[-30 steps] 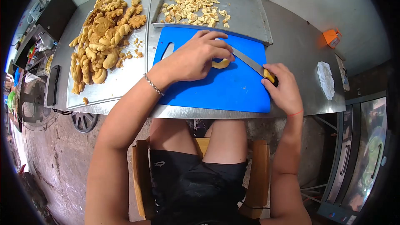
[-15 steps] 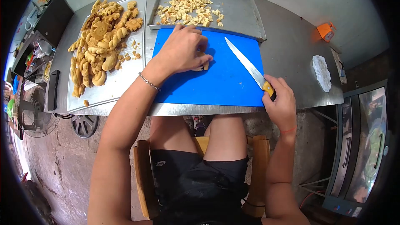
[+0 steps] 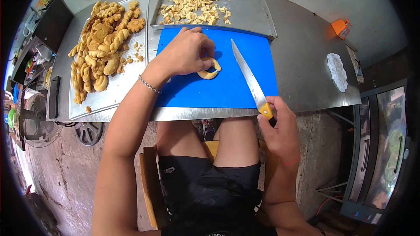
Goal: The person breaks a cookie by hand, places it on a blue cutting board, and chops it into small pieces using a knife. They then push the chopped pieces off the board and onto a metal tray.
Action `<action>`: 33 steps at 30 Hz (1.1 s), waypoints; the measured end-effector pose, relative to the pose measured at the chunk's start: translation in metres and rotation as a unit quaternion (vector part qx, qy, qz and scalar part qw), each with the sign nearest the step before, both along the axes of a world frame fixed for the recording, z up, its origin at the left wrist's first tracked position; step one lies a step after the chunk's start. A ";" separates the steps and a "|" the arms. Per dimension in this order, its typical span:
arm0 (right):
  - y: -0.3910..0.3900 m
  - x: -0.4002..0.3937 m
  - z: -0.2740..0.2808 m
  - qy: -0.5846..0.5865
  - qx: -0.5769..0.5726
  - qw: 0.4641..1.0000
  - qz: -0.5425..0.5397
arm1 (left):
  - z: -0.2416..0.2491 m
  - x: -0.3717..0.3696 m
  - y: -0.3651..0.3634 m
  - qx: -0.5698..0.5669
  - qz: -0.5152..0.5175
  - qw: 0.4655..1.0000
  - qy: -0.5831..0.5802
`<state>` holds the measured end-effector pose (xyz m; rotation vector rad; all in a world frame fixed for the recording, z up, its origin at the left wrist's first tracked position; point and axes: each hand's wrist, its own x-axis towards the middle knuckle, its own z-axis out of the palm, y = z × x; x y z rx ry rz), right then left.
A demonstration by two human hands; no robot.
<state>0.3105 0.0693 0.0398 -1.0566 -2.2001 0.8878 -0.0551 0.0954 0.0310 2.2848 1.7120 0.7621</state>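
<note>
On the blue cutting board (image 3: 192, 96) lies a curved, golden piece of bread (image 3: 208, 74), with the fingers of my left hand (image 3: 188, 52) closed on its upper side. Part of the bread is hidden under those fingers. My right hand (image 3: 282, 131) grips the yellow handle of a long knife (image 3: 249, 76) near the board's front right corner. The blade slants up and left over the board, its tip apart from the bread.
A metal tray (image 3: 249, 8) with several small cut bread pieces (image 3: 192, 6) stands behind the board. On the left, a light tray (image 3: 127, 83) bears heaped twisted breads (image 3: 103, 39). A crumpled white cloth or paper (image 3: 337, 72) and an orange object (image 3: 340, 29) are at the right.
My right hand has moved left and slightly down, bringing the knife left with its blade more upright. More of the curved bread shows below my left fingers.
</note>
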 end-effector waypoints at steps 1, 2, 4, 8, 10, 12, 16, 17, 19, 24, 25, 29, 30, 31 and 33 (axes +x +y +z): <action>-0.004 -0.006 0.003 -0.015 -0.004 1.000 -0.006 | 0.001 0.003 0.000 -0.007 0.008 1.000 0.005; -0.009 -0.012 0.005 -0.030 -0.008 0.999 -0.012 | 0.004 0.006 0.000 -0.014 0.016 1.000 0.010; -0.013 -0.019 0.001 -0.062 0.046 0.997 -0.010 | 0.005 0.008 -0.001 0.008 0.024 1.000 0.018; -0.018 -0.031 0.003 -0.069 0.094 0.993 0.008 | -0.004 0.005 0.001 0.077 -0.001 0.997 0.022; -0.019 -0.032 0.000 -0.087 0.130 0.987 0.023 | -0.006 0.003 0.002 0.079 -0.016 0.996 0.023; -0.022 -0.036 0.005 -0.117 0.111 0.987 0.021 | -0.007 0.005 0.003 0.071 -0.022 0.997 0.025; -0.030 -0.037 0.016 -0.134 0.086 0.987 0.018 | -0.007 0.005 0.002 0.056 -0.016 0.998 0.025; -0.032 -0.037 0.015 -0.130 0.095 0.987 0.020 | -0.008 0.006 0.002 0.054 -0.015 0.998 0.022; -0.034 -0.035 0.014 -0.122 0.116 0.986 0.022 | -0.009 0.007 0.003 0.052 -0.013 0.998 0.025; -0.041 -0.037 0.012 -0.145 0.111 0.983 0.027 | -0.012 0.006 0.004 0.058 -0.015 0.998 0.023; -0.042 -0.038 0.010 -0.150 0.113 0.982 0.030 | -0.012 0.006 0.003 0.058 -0.016 0.998 0.023; -0.046 -0.044 0.001 -0.202 0.116 0.972 0.031 | -0.013 0.006 0.003 0.052 -0.016 0.998 0.020; -0.047 -0.045 -0.001 -0.214 0.119 0.969 0.033 | -0.013 0.006 0.003 0.050 -0.016 0.998 0.019; -0.047 -0.046 -0.002 -0.225 0.121 0.966 0.036 | -0.013 0.006 0.004 0.047 -0.017 0.999 0.018; -0.043 -0.049 0.002 -0.238 0.128 0.962 0.041 | -0.014 0.006 0.005 0.039 -0.019 0.999 0.017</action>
